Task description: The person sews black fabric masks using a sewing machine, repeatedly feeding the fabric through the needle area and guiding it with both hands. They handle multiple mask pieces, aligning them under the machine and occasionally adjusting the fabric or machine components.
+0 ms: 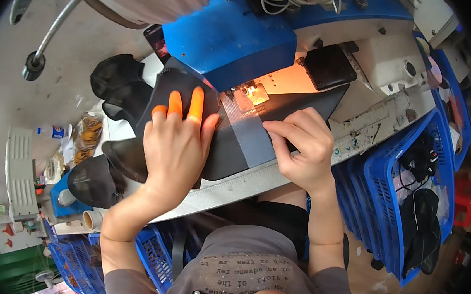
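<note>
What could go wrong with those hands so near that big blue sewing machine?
The left hand, with stretchy-looking orange covers on three fingers, is near the small, lit metal stitching area under the boxy blue machine head; slipping closer might hurt a finger.

The bare-fingered right hand is at the flat black sheet; an uneven tug might skew it.

Curved black pieces crowd the left side; a forearm might knock them.
</note>
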### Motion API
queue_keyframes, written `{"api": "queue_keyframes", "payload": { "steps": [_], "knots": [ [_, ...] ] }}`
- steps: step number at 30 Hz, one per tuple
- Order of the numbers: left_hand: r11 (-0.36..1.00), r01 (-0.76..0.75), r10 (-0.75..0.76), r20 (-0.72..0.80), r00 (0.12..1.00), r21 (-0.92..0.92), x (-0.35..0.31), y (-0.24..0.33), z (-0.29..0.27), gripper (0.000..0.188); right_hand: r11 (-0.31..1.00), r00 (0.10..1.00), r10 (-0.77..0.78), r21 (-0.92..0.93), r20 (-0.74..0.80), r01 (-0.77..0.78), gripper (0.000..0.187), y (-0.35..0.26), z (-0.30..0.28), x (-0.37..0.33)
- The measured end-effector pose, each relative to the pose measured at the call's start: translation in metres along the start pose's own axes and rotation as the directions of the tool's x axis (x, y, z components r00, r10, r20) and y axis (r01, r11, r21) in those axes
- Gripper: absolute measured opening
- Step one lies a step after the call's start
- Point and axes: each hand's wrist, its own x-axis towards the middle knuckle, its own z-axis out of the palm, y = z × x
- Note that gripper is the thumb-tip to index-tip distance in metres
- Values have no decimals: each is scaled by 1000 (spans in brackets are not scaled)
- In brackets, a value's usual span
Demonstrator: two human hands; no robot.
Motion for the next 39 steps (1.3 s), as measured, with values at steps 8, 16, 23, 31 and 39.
{"api": "queue_keyframes", "payload": {
  "steps": [8,16,23,31,39],
  "knots": [
    [988,-70,78,51,996,-138,-48,-1,-24,65,1000,1000,25,-14,-9,-25,19,-3,2,0],
    [964,-125,125,-17,992,-234,-70,-6,-20,69,998,999,53,-16,3,-53,19,-4,1,-1],
    [939,-163,89,-245,965,-301,-90,-62,1,58,999,999,35,-42,6,-35,18,-7,-1,2],
    [958,285,-283,238,929,28,-209,-213,12,72,997,997,72,-41,38,-70,19,-9,2,-1],
    [965,208,-199,67,978,-162,-156,-170,65,49,995,997,64,-83,51,-60,20,-11,-1,0]
  ]
}}
